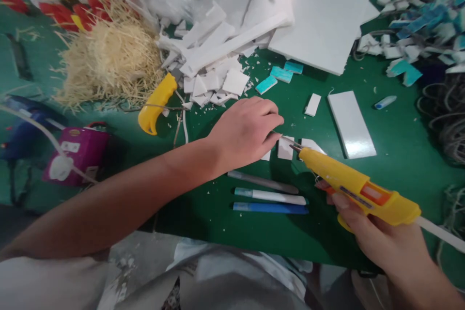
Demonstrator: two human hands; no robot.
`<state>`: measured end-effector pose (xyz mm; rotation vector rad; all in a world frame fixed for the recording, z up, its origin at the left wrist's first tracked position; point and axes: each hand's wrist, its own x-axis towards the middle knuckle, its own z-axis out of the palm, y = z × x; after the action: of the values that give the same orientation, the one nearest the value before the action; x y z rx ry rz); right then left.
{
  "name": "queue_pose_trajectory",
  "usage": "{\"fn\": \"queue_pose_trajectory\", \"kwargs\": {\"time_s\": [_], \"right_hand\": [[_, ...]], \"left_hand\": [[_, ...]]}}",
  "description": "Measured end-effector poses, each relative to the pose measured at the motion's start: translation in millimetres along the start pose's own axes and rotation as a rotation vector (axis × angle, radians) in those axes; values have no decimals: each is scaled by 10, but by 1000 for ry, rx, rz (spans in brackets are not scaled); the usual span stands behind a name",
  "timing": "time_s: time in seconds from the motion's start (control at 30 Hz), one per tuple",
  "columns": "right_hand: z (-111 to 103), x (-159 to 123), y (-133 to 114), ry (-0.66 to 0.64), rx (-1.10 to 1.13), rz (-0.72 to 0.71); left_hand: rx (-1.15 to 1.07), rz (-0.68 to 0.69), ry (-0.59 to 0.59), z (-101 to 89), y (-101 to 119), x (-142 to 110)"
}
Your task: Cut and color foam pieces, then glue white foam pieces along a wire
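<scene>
My right hand [366,225] is wrapped round the handle of a yellow glue gun [345,174], whose nozzle points left. A white glue stick [441,235] runs out of its rear end. Close to the nozzle, my left hand [249,128] is closed with its fingertips pinched. A thin dark sliver shows between those fingertips and the nozzle, but what the fingers hold is hard to make out. Beneath them lie small white foam pieces, among them a square one [286,148] and an angled one [313,146].
Three pens lie in front, including a blue pen [271,208]. A white rectangular panel [352,123] is at right. Foam scraps [214,82], large white sheets [319,19], straw [116,53], a yellow-handled tool [157,104] and a purple box [78,152] lie around; cables [445,116] edge the right.
</scene>
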<state>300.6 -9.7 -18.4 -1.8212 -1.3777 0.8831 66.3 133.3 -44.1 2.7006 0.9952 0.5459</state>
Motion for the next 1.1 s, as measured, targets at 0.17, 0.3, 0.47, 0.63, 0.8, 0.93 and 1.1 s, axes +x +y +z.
{"fn": "queue_pose_trajectory", "kwargs": {"time_s": [0.17, 0.3, 0.47, 0.63, 0.8, 0.93, 1.1], "right_hand": [[-102, 144, 127, -124, -80, -148], [-163, 192, 170, -123, -131, -236], [-189, 158, 180, -118, -198, -276], [-211, 113, 219, -110, -238, -247], [-203, 99, 202, -118, -254, -298], [-193, 135, 148, -173, -264, -339], [-201, 169, 114, -200, -318, -398]], "left_hand": [[-39, 10, 21, 53, -30, -3], [-33, 49, 48, 90, -41, -5], [27, 130, 125, 56, -27, -38], [76, 188, 137, -15, 36, -108], [57, 202, 146, -41, 67, -172], [54, 220, 164, -34, 48, -175], [23, 234, 175, 2, 20, -165]]}}
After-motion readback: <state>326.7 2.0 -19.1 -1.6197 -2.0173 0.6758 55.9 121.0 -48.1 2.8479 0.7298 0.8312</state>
